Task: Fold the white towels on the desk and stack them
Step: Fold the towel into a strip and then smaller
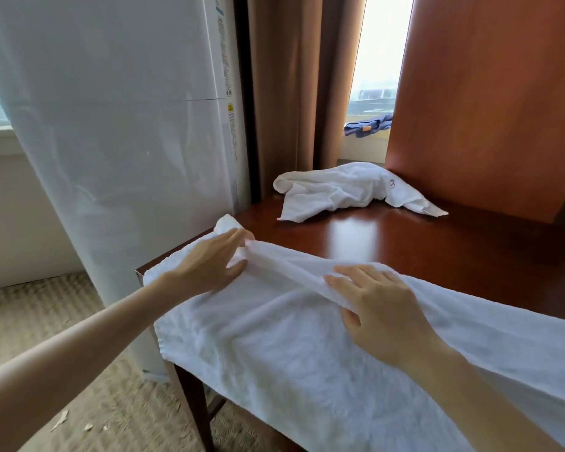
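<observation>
Polished reddish wood is gleaming across the desk (388,243), which is standing by brown curtains (291,93) and a bright window. A tall white appliance (128,125) is rising off its left end, and beige carpet (30,318) is lying below.

Over the desk's near edge a large towel (291,347) is lying spread, thick and nubbly, spilling past the desk's left corner. Both hands are working a long raised ridge in it. The left hand (209,265) is pinching the ridge near the desk's left end between thumb and fingers. The right hand (379,308) is gripping it nearer the desk's middle, fingers draped over the top and thumb tucked beneath. Holding it at two spaced points is probably keeping the fold line straight while the soft cloth is being doubled over.

At the desk's far side a second towel (340,190) is sitting crumpled in a loose heap, not yet folded, likely awaiting its turn. Beyond the desk, a blue cloth (369,123) is resting on the windowsill.
</observation>
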Demonstrator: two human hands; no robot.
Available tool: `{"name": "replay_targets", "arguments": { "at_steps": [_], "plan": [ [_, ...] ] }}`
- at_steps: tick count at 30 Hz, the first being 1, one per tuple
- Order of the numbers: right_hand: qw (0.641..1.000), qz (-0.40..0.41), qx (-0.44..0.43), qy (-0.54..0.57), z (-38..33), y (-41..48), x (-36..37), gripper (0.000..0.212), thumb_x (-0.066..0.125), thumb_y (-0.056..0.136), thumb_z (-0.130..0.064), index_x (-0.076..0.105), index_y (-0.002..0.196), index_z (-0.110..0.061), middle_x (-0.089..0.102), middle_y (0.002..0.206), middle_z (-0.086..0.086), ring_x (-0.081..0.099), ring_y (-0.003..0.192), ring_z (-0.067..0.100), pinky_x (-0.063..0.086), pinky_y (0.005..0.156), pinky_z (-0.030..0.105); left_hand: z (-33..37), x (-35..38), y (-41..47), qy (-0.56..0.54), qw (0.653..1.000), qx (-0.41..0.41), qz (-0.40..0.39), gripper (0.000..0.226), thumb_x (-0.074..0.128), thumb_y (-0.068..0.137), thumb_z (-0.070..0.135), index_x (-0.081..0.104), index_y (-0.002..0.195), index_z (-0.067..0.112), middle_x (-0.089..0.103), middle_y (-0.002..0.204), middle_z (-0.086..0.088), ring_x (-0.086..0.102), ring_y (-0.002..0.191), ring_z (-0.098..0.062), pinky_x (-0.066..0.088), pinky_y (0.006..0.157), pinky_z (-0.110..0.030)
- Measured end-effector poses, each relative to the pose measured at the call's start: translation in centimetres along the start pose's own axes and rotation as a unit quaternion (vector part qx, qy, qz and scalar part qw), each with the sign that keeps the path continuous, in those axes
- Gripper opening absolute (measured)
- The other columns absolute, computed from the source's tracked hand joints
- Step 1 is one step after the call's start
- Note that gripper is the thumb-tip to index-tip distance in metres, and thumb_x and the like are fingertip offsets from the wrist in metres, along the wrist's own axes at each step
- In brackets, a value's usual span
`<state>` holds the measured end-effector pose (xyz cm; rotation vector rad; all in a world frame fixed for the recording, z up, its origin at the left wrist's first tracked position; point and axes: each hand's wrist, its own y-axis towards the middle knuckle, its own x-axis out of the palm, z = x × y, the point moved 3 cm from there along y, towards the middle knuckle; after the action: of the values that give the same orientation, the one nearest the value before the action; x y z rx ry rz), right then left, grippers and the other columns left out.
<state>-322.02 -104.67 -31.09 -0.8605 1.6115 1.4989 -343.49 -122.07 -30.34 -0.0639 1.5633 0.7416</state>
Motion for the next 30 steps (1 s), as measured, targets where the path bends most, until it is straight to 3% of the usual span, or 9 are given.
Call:
{"name": "replay_targets", "arguments": {
  "at_steps": [3, 6, 10, 13, 16, 18, 20, 25, 30],
  "plan": [
    [0.996, -0.076, 0.033, 0.012, 0.6, -0.3, 1.5, 0.06, 0.052, 0.09, -0.024, 0.037, 0.147, -0.031, 0.036, 0.153, -0.01, 0.035, 0.139, 0.012, 0.027, 0.112, 0.03, -0.8, 0.4, 0.5, 0.046, 0.998, -0.036, 0.022, 0.054, 0.064, 0.075, 0.006, 0.056, 0.129, 0.013, 0.057, 0.107, -0.008, 0.055, 0.102, -0.029, 0.037, 0.067, -0.03],
    [0.994, -0.092, 0.052, 0.027, 1.3, -0.2, 2.0, 0.064, 0.044, 0.096, -0.03, 0.017, 0.153, -0.036, 0.019, 0.159, -0.012, 0.017, 0.146, 0.007, 0.013, 0.116, 0.024, -2.0, 0.7, 1.2, 0.062, 0.99, -0.12, 0.046, 0.057, 0.062, 0.073, 0.006, 0.058, 0.129, 0.015, 0.05, 0.12, -0.011, 0.048, 0.112, -0.031, 0.037, 0.087, -0.038],
    [0.989, -0.12, 0.072, 0.045, 1.7, -0.4, 2.5, 0.056, 0.037, 0.102, -0.034, 0.016, 0.153, -0.035, 0.014, 0.161, -0.011, 0.01, 0.148, 0.008, 0.005, 0.118, 0.022, -3.3, 0.6, 1.2, 0.021, 0.984, -0.142, 0.101, 0.054, 0.06, 0.069, -0.005, 0.066, 0.119, 0.015, 0.062, 0.118, -0.005, 0.056, 0.113, -0.029, 0.032, 0.104, -0.041],
    [0.99, -0.106, 0.075, 0.056, 1.7, -0.2, 2.2, 0.052, 0.036, 0.102, -0.034, 0.02, 0.152, -0.035, 0.02, 0.159, -0.011, 0.015, 0.147, 0.009, 0.007, 0.118, 0.022, -3.7, -0.8, 1.0, 0.003, 0.982, -0.099, 0.163, 0.062, 0.06, 0.064, -0.016, 0.068, 0.117, 0.015, 0.07, 0.109, -0.002, 0.064, 0.1, -0.029, 0.042, 0.094, -0.039],
    [0.989, -0.094, 0.091, 0.074, 1.5, -0.1, 1.7, 0.051, 0.037, 0.102, -0.034, 0.023, 0.15, -0.039, 0.024, 0.158, -0.01, 0.021, 0.147, 0.014, 0.016, 0.119, 0.028, -4.7, -1.1, 0.5, -0.033, 0.996, -0.082, 0.013, 0.074, 0.047, 0.073, -0.016, 0.059, 0.128, 0.031, 0.064, 0.125, 0.01, 0.061, 0.109, -0.019, 0.05, 0.09, -0.032],
    [0.986, -0.134, 0.083, 0.05, 1.4, -0.3, 2.0, 0.051, 0.033, 0.102, -0.038, 0.017, 0.151, -0.042, 0.016, 0.16, -0.01, 0.014, 0.149, 0.018, 0.013, 0.121, 0.033, -5.4, -0.5, -0.5, -0.039, 0.978, -0.094, -0.181, 0.082, 0.039, 0.078, -0.011, 0.044, 0.14, 0.042, 0.043, 0.146, 0.018, 0.05, 0.126, -0.015, 0.044, 0.101, -0.03],
    [0.98, -0.183, 0.074, 0.014, 1.3, -0.4, 2.5, 0.051, 0.028, 0.103, -0.04, 0.01, 0.151, -0.044, 0.005, 0.162, -0.009, 0.005, 0.15, 0.019, 0.009, 0.121, 0.038, -5.9, -0.4, -1.4, 0.003, 0.966, -0.089, -0.243, 0.086, 0.038, 0.082, -0.006, 0.024, 0.148, 0.047, 0.023, 0.155, 0.024, 0.044, 0.132, -0.016, 0.041, 0.104, -0.029],
    [0.977, -0.196, 0.084, 0.019, 1.0, -0.2, 2.4, 0.052, 0.029, 0.104, -0.037, 0.009, 0.151, -0.043, 0.002, 0.162, -0.009, 0.002, 0.15, 0.02, 0.007, 0.121, 0.04, -5.7, 0.0, -1.0, 0.105, 0.987, -0.014, -0.124, 0.068, 0.049, 0.085, 0.001, 0.04, 0.146, 0.031, 0.037, 0.152, 0.008, 0.037, 0.137, -0.015, 0.027, 0.112, -0.028],
    [0.976, -0.196, 0.088, 0.022, 1.1, -0.4, 2.4, 0.052, 0.03, 0.104, -0.038, 0.008, 0.151, -0.044, 0.002, 0.162, -0.011, 0.002, 0.15, 0.018, 0.007, 0.122, 0.039, -5.4, -0.3, 1.0, 0.074, 0.997, -0.002, -0.011, 0.026, 0.059, 0.09, 0.014, 0.068, 0.112, 0.022, 0.063, 0.106, 0.0, 0.059, 0.097, -0.023, 0.045, 0.08, -0.032]
  ]
}}
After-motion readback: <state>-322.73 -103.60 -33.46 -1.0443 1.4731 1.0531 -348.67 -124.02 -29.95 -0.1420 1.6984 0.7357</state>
